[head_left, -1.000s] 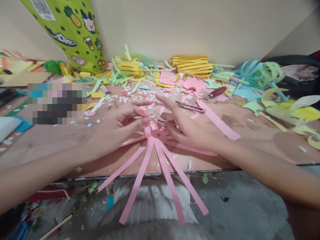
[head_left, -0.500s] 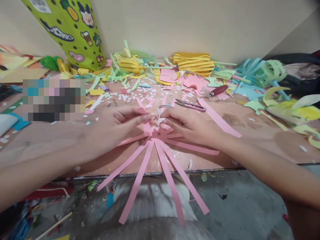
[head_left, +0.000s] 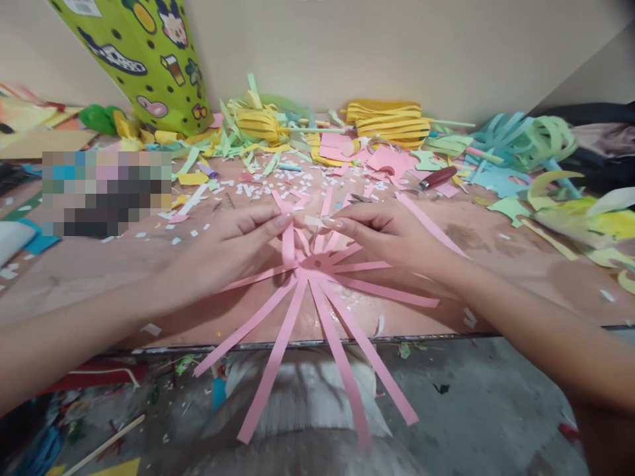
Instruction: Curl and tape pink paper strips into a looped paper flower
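1. Two hands meet over the middle of the bench [head_left: 198, 324], their fingertips close together but apart.
2. The left hand [head_left: 231, 244] pinches the upper end of a strip [head_left: 288, 247], which bends up from the pink star [head_left: 325, 267].
3. The right hand [head_left: 397, 235] is closed at thumb and forefinger on a small white piece [head_left: 312, 221], which sits between the two hands.
4. The pink star lies on the near part of the bench, just below the fingertips, with a small hole at its middle and arms spread all around. Four arms run over the near edge and hang past it.
5. Just beyond the right hand lie the snips [head_left: 361, 198], mostly hidden by it; farther right is a red-handled knife [head_left: 439, 177].
6. A pink band [head_left: 431, 226] slants behind the right hand and forearm.
7. White scraps [head_left: 260, 190] are strewn beyond the hands.
8. Along the far side stand a green bag [head_left: 153, 79] at left, slit yellow paper [head_left: 389, 124] near the middle, and a blue ball [head_left: 503, 140] and a green ball [head_left: 550, 140] of paper loops at right.
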`<state>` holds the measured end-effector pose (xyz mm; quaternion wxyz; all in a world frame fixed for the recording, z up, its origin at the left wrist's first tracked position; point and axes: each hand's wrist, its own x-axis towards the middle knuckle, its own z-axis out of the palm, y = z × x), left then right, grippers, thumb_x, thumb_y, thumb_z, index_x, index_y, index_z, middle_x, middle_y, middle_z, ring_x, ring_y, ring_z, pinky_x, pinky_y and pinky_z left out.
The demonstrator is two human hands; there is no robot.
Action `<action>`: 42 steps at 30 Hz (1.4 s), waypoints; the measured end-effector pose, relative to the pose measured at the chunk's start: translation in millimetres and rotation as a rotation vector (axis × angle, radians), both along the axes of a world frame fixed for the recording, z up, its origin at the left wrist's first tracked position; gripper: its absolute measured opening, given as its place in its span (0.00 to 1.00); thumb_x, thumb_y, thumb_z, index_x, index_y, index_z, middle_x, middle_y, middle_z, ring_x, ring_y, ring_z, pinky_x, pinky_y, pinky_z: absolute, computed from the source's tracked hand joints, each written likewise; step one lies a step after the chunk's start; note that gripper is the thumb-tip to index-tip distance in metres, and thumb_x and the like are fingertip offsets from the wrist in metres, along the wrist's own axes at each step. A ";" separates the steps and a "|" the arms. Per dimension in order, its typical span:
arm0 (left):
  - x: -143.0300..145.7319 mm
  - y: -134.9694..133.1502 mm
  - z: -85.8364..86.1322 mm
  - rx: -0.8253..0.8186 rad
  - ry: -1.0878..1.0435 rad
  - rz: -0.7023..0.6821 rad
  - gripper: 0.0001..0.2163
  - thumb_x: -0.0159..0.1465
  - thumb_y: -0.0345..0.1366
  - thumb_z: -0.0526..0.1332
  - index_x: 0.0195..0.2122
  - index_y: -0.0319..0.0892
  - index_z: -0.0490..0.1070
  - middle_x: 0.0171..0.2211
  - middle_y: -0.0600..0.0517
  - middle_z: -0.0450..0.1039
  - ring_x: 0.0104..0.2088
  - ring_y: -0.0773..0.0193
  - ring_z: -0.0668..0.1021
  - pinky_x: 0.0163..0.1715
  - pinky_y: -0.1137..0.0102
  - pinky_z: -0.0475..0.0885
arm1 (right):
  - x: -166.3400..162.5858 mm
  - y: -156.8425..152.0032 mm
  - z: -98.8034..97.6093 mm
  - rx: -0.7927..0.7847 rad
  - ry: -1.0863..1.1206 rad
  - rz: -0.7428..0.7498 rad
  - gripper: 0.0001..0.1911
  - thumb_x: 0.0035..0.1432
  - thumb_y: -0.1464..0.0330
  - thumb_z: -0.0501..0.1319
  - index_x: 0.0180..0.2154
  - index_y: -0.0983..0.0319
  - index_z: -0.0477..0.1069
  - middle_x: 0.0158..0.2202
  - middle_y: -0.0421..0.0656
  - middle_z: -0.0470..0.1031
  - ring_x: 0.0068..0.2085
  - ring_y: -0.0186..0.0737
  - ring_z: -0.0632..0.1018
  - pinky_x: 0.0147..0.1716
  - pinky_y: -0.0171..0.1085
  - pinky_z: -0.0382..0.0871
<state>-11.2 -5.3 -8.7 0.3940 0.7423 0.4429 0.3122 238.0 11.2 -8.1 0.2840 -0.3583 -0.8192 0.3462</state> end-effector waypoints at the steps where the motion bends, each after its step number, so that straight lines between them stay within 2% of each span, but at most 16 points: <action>1: -0.3 -0.2 -1.3 -0.017 0.026 -0.044 0.17 0.75 0.46 0.54 0.40 0.41 0.79 0.38 0.53 0.81 0.38 0.65 0.80 0.44 0.71 0.74 | -0.6 -1.9 0.8 -0.015 0.018 0.003 0.17 0.69 0.57 0.57 0.40 0.59 0.81 0.35 0.41 0.81 0.36 0.37 0.77 0.35 0.35 0.66; 5: 0.8 -2.8 -4.4 0.084 0.158 -0.130 0.18 0.76 0.43 0.49 0.37 0.40 0.74 0.37 0.51 0.78 0.38 0.64 0.78 0.42 0.71 0.72 | -2.7 -6.8 -1.0 -0.071 0.083 0.020 0.15 0.67 0.56 0.60 0.41 0.57 0.81 0.38 0.41 0.82 0.39 0.38 0.79 0.39 0.36 0.70; 8: 0.4 -4.9 -6.6 0.181 0.235 -0.159 0.16 0.75 0.41 0.49 0.40 0.41 0.73 0.41 0.50 0.76 0.42 0.63 0.76 0.44 0.71 0.71 | -5.2 -8.9 -4.2 -0.113 0.110 0.022 0.16 0.66 0.55 0.62 0.40 0.59 0.81 0.36 0.41 0.81 0.37 0.36 0.79 0.38 0.36 0.69; 11: -1.2 -7.2 -9.3 0.232 0.236 -0.169 0.16 0.76 0.42 0.48 0.40 0.42 0.73 0.39 0.51 0.75 0.42 0.64 0.74 0.44 0.72 0.70 | -7.4 -10.6 -5.6 -0.173 0.138 0.029 0.17 0.65 0.55 0.63 0.39 0.62 0.80 0.34 0.42 0.81 0.34 0.34 0.78 0.35 0.34 0.68; 13: -1.9 -8.8 -10.9 0.226 0.216 -0.177 0.16 0.76 0.41 0.48 0.41 0.43 0.75 0.39 0.51 0.75 0.42 0.65 0.74 0.44 0.73 0.69 | -8.2 -11.5 -5.5 -0.203 0.166 0.028 0.16 0.64 0.56 0.64 0.37 0.63 0.80 0.34 0.42 0.81 0.34 0.34 0.78 0.34 0.34 0.67; 17: -2.0 -11.5 -14.4 0.201 0.189 -0.193 0.15 0.75 0.39 0.50 0.50 0.46 0.76 0.43 0.50 0.75 0.48 0.63 0.75 0.50 0.71 0.69 | -8.5 -11.9 -5.2 -0.238 0.198 0.032 0.16 0.62 0.57 0.66 0.35 0.65 0.80 0.33 0.42 0.81 0.34 0.34 0.78 0.34 0.34 0.67; 20: -1.8 -12.4 -15.6 0.198 0.174 -0.191 0.15 0.75 0.39 0.51 0.52 0.47 0.77 0.42 0.50 0.74 0.49 0.63 0.75 0.51 0.70 0.70 | -8.5 -12.3 -5.0 -0.260 0.196 0.043 0.16 0.62 0.57 0.66 0.36 0.65 0.80 0.32 0.42 0.81 0.34 0.34 0.78 0.34 0.34 0.67; 27: 0.5 -10.7 -12.1 0.211 0.120 -0.224 0.14 0.73 0.35 0.53 0.43 0.46 0.80 0.43 0.51 0.76 0.47 0.65 0.75 0.50 0.72 0.71 | -9.5 -14.7 -2.9 -0.267 0.190 -0.002 0.17 0.62 0.56 0.66 0.36 0.65 0.81 0.35 0.44 0.83 0.35 0.35 0.79 0.34 0.34 0.69; 31: 0.3 -10.8 -13.3 0.234 0.116 -0.218 0.14 0.74 0.34 0.53 0.43 0.45 0.80 0.41 0.51 0.75 0.47 0.66 0.74 0.50 0.73 0.70 | -9.9 -14.2 -2.3 -0.258 0.200 -0.011 0.17 0.61 0.56 0.67 0.36 0.65 0.81 0.35 0.44 0.83 0.35 0.36 0.80 0.35 0.35 0.70; 36: -0.7 -11.2 -13.1 0.188 0.122 -0.232 0.15 0.75 0.36 0.52 0.51 0.48 0.79 0.43 0.51 0.76 0.48 0.65 0.74 0.51 0.71 0.70 | -9.6 -14.3 -2.4 -0.249 0.205 -0.002 0.16 0.61 0.57 0.67 0.36 0.64 0.81 0.34 0.43 0.83 0.35 0.35 0.80 0.35 0.34 0.71; 42: 0.7 -10.3 -12.1 0.194 0.118 -0.220 0.14 0.73 0.39 0.53 0.46 0.50 0.80 0.43 0.52 0.78 0.47 0.61 0.76 0.49 0.69 0.71 | -10.1 -14.8 -2.6 -0.241 0.192 -0.016 0.17 0.60 0.55 0.67 0.37 0.63 0.82 0.34 0.43 0.83 0.34 0.36 0.80 0.32 0.34 0.70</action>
